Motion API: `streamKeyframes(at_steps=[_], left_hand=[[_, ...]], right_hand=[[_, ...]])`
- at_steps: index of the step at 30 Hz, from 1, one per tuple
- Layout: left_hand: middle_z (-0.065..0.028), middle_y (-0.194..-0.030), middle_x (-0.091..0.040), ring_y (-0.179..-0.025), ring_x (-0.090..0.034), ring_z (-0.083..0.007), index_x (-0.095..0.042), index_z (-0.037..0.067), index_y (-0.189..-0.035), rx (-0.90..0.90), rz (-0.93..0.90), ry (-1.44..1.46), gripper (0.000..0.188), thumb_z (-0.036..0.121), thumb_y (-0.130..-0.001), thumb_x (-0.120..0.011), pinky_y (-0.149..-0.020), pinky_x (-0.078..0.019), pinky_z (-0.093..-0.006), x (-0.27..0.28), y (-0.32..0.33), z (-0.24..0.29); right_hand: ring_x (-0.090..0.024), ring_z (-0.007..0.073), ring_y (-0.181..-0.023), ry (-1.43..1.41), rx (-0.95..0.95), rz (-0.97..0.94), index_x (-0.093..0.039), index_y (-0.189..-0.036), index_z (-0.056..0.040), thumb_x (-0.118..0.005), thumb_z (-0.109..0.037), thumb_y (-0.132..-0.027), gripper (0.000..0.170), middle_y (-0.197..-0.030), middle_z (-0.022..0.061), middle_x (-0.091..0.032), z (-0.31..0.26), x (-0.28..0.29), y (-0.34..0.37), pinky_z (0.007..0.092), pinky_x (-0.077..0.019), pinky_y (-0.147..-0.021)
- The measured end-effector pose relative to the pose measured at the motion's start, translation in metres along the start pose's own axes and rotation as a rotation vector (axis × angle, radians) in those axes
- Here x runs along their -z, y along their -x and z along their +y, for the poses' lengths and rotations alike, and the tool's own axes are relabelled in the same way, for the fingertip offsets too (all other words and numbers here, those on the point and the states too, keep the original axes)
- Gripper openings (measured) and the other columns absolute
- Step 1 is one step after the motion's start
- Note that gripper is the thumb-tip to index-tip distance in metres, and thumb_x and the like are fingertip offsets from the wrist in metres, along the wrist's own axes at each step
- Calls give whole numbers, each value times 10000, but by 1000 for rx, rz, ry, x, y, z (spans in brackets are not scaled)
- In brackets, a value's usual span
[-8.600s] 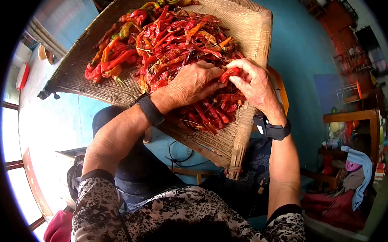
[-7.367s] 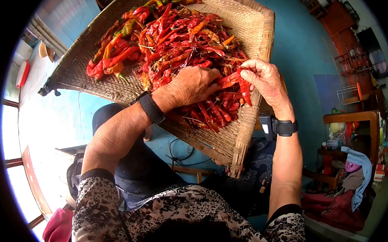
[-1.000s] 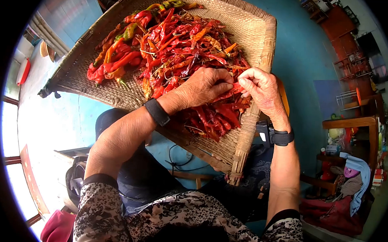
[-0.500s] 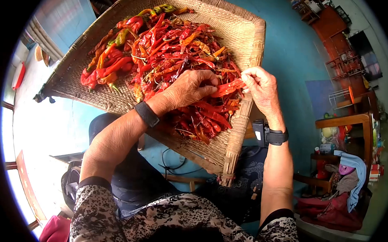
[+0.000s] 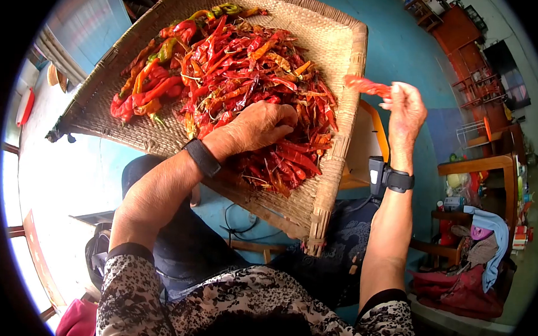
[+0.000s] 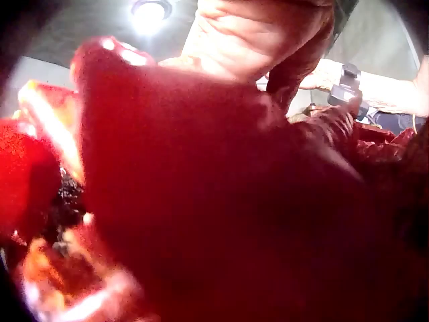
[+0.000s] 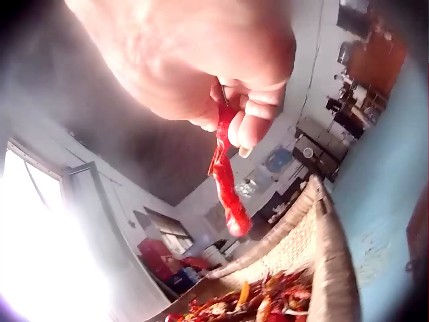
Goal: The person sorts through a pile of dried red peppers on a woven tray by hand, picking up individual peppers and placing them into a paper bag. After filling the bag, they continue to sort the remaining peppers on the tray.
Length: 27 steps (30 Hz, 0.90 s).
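Observation:
Pinched between the thumb and fingers of the right hand (image 5: 407,111), a red chili pepper (image 5: 370,87) is held up beyond the right rim of the woven tray (image 5: 336,162). The right wrist view shows this pepper (image 7: 229,191) hanging from the right hand (image 7: 194,57). The left hand (image 5: 256,126) rests over the lower part of the chili heap (image 5: 243,65), fingers bent; whether it grips anything is hidden. A blurred red surface (image 6: 214,181) fills much of the left wrist view, with the left hand (image 6: 248,40) above it.
Smoother red and green peppers (image 5: 158,82) lie at the tray's left. The tray spans above the person's legs (image 5: 199,243). An orange-edged object (image 5: 363,142) stands beside its right rim. Farther right, a wooden chair (image 5: 503,169) stands near cloths (image 5: 456,290).
The right hand has moved up and right, away from the left hand, carrying the red pepper that was stretched between them. The left hand has stayed over the heap.

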<state>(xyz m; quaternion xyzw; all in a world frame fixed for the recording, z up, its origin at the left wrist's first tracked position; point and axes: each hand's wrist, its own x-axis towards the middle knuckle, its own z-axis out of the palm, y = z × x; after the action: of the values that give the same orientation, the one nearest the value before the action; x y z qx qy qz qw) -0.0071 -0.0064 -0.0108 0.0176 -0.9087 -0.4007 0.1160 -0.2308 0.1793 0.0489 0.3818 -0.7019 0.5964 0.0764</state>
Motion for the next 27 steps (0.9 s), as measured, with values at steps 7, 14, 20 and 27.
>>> streamKeyframes(at_steps=[7, 14, 20, 27], left_hand=[[-126, -978, -645, -925, -623, -333, -608, 51, -1058, -105, -239, -315, 360, 296, -813, -706, -761, -513, -409, -4, 9, 11], [-114, -844, -652, -794, -656, -321, -594, 68, -913, -155, -89, -403, 217, 245, -814, -671, -666, -538, -430, -14, 6, 0], [-143, -812, -647, -783, -638, -360, -598, 64, -924, -108, 112, -292, 164, 191, -834, -648, -649, -515, -447, 2, 2, 6], [-170, -775, -638, -744, -632, -376, -619, 70, -947, -52, 165, -240, 182, 237, -875, -622, -640, -501, -458, 9, 5, 11]], right_hand=[[-634, 119, -700, 207, -48, 246, -645, -985, 14, -618, -148, -930, 174, -820, 68, -658, 37, 43, -10, 265, -563, -579], [-636, 314, -849, 675, 144, -126, -660, -972, -57, -669, -176, -851, 169, -903, 142, -662, 33, 22, 3, 399, -504, -770], [-667, 216, -792, 309, 59, -762, -644, -1006, -23, -668, -139, -855, 192, -939, 108, -679, -63, -46, 39, 338, -529, -691], [-644, 304, -730, 193, 111, -870, -604, -1003, -12, -627, -129, -888, 165, -777, 172, -641, -49, -66, 48, 388, -486, -643]])
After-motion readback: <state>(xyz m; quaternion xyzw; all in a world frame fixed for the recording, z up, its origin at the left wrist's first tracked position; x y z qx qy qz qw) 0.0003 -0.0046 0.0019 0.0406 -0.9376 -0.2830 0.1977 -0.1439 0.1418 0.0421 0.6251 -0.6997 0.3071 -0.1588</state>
